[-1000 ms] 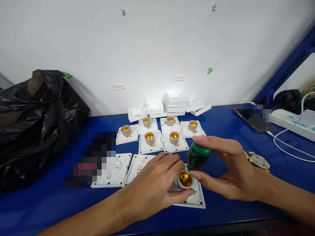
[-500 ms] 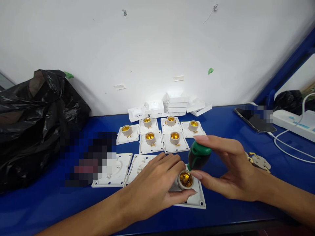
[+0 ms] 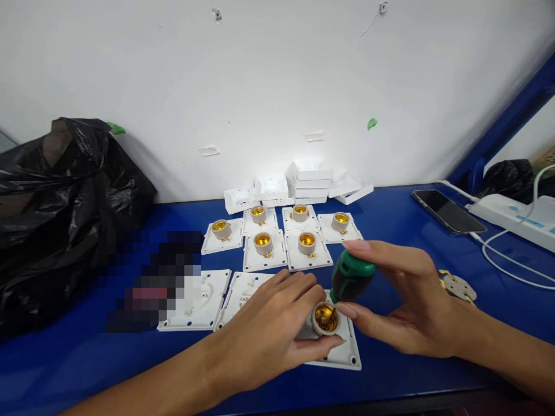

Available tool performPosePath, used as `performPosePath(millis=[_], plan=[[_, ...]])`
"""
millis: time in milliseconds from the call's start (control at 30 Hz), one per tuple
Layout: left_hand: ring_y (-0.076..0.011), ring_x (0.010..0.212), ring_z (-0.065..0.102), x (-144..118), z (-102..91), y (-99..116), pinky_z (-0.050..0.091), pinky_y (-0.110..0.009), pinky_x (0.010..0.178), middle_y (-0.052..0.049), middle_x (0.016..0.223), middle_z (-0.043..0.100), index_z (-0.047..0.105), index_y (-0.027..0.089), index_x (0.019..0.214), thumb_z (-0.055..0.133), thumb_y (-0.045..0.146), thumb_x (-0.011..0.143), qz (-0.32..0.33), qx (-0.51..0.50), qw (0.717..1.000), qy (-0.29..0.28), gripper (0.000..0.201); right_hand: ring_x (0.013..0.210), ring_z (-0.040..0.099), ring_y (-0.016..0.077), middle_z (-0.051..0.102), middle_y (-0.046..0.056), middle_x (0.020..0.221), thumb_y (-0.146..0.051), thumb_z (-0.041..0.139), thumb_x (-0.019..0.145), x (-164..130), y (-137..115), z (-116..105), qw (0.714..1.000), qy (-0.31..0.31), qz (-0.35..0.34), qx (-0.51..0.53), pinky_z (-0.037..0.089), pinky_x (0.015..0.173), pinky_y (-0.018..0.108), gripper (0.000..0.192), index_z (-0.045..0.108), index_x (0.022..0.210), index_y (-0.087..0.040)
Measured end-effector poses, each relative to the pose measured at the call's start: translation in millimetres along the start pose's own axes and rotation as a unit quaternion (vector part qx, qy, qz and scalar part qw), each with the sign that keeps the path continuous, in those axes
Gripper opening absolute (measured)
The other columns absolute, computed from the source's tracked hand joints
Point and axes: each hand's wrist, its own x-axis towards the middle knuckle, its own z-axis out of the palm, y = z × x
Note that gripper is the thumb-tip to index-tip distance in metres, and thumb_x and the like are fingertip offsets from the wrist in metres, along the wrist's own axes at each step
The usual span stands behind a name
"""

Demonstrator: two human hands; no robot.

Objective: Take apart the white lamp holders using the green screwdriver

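In my right hand [image 3: 403, 300] is a screwdriver [image 3: 353, 274] with a green and black handle, tilted, its shaft reaching down into a lamp socket [image 3: 325, 319] with a brass-coloured lining. My left hand [image 3: 284, 323] is closed around the side of that socket, thumb in front and fingers behind. Beneath the socket lies a square white plate [image 3: 342, 352], partly covered by my left hand. A second white plate [image 3: 229, 300] without a socket is to its left, partly behind my left hand, and another plate [image 3: 217, 300] lies beside it.
Farther back, several plates bear sockets [image 3: 307, 244]. White covers [image 3: 310, 182] are stacked by the wall. A black plastic bag [image 3: 73, 219] stands left. On the right are a phone [image 3: 448, 209], a power strip [image 3: 520, 216], a white cable [image 3: 498, 263] and a round socket part with metal tabs [image 3: 459, 288].
The screwdriver handle leans slightly more to the right, with its shaft still in the socket. Both hands keep nearly the same pose, and the view has shifted a little.
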Motion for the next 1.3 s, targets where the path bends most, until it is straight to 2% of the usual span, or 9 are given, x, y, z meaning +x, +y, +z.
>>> performPosePath(millis=[100,300,433,533,733,900,1067,1233,1300], plan=[[-0.0275,0.103,0.068,-0.2,0.0,0.1,0.052,-0.044,0.098,-0.006,0.105,0.07,0.063,0.021,0.105,0.07,0.043,0.097,0.001,0.0,1.0,0.004,0.025,0.069,0.066,0.0183,0.072,0.0,0.097,-0.011,0.072,0.088,-0.1,-0.2,-0.1,1.0,0.004,0.01,-0.004,0.062,0.059,0.03,0.085,0.032,0.159,-0.036],[-0.0272,0.103,0.068,-1.1,0.2,0.6,0.051,-0.044,0.098,-0.005,0.102,0.069,0.062,0.02,0.103,0.071,0.042,0.096,-0.003,0.001,1.0,-0.001,0.025,0.078,0.071,0.0175,0.074,0.003,0.122,-0.019,0.078,0.088,0.3,0.0,-1.1,1.0,0.008,0.006,0.017,0.065,0.069,0.033,0.083,0.036,0.158,-0.037],[-0.0267,0.102,0.068,-1.3,0.8,-0.3,0.052,-0.042,0.094,-0.006,0.105,0.07,0.063,0.02,0.105,0.07,0.042,0.097,0.002,0.002,1.0,0.001,0.024,0.064,0.065,0.0158,0.075,0.0,0.108,-0.016,0.082,0.083,-5.0,3.3,-2.0,0.999,0.031,0.004,-0.011,0.061,0.053,0.029,0.089,0.037,0.156,-0.039],[-0.0262,0.1,0.068,-0.8,0.5,-0.5,0.052,-0.041,0.092,-0.005,0.104,0.071,0.063,0.021,0.108,0.068,0.043,0.098,0.003,0.005,1.0,-0.006,0.024,0.063,0.064,0.0154,0.073,0.003,0.112,-0.016,0.089,0.075,-8.4,4.4,-3.2,0.998,0.065,-0.004,-0.028,0.06,0.049,0.029,0.092,0.043,0.153,-0.033],[-0.0264,0.102,0.068,0.2,0.0,0.2,0.052,-0.042,0.095,-0.006,0.106,0.071,0.063,0.021,0.11,0.068,0.044,0.098,0.008,0.009,1.0,0.005,0.026,0.077,0.07,0.0192,0.073,0.004,0.109,-0.006,0.07,0.086,-4.1,-0.3,-3.3,1.0,-0.005,0.027,0.009,0.065,0.063,0.034,0.083,0.036,0.157,-0.03],[-0.0258,0.099,0.068,-0.8,1.3,-1.2,0.052,-0.041,0.093,-0.006,0.105,0.071,0.063,0.021,0.107,0.066,0.043,0.1,0.013,0.009,1.0,0.005,0.023,0.064,0.062,0.0153,0.07,-0.001,0.101,-0.01,0.084,0.079,-4.3,2.5,-3.7,1.0,0.023,0.008,0.008,0.059,0.051,0.028,0.094,0.036,0.155,-0.038],[-0.0258,0.101,0.067,-1.4,1.6,-1.1,0.05,-0.041,0.094,-0.005,0.105,0.07,0.062,0.02,0.112,0.069,0.043,0.098,0.018,0.015,1.0,0.01,0.028,0.075,0.068,0.0172,0.069,0.005,0.122,-0.006,0.078,0.082,-5.4,1.9,-4.4,1.0,0.005,0.006,0.006,0.063,0.059,0.032,0.083,0.041,0.153,-0.028],[-0.0233,0.091,0.066,-2.4,3.5,0.1,0.049,-0.039,0.089,-0.001,0.094,0.065,0.06,0.019,0.097,0.075,0.041,0.094,0.017,0.034,0.999,0.021,0.027,0.068,0.064,0.0129,0.059,0.006,0.12,-0.007,0.086,0.076,-6.7,3.1,-0.4,0.996,0.083,0.006,-0.012,0.061,0.05,0.028,0.086,0.044,0.149,-0.028],[-0.0226,0.088,0.066,-2.4,3.8,0.2,0.048,-0.039,0.087,-0.001,0.092,0.064,0.058,0.019,0.095,0.077,0.04,0.093,0.02,0.037,0.999,0.029,0.029,0.071,0.066,0.0139,0.057,0.006,0.12,-0.007,0.087,0.075,-6.6,4.2,0.1,0.996,0.09,0.0,-0.014,0.062,0.051,0.029,0.088,0.043,0.149,-0.029]])
